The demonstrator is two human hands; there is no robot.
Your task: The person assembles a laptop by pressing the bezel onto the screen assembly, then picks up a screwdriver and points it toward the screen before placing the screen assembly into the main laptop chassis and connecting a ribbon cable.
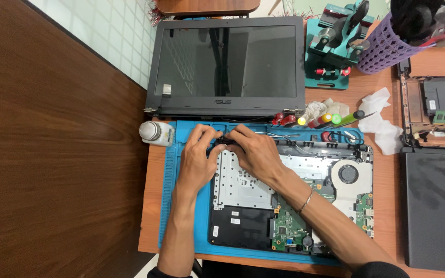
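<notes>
The person's two forearms come up from the near edge of the wooden table (428, 64), the right one wearing a thin bracelet (305, 201). Both reach over an opened laptop base (243, 180) that lies on a blue work mat (170, 180), its green circuit board (289, 229) and round fan (348, 173) uncovered. The left hand (198, 157) and right hand (251, 149) meet at the far left corner of the base, fingers curled and pinched together on a small black part with thin cable (221, 140); what exactly each fingertip grips I cannot tell. Just beyond the mat's far edge lies the detached laptop screen (227, 62), dark glass facing up. A small white bottle (155, 133) stands at the mat's far left corner. Screwdrivers with coloured handles (330, 119) and crumpled white tissue (379, 121) lie toward the far right, near a purple mesh cup (384, 49) and a teal clamp stand (333, 46).
</notes>
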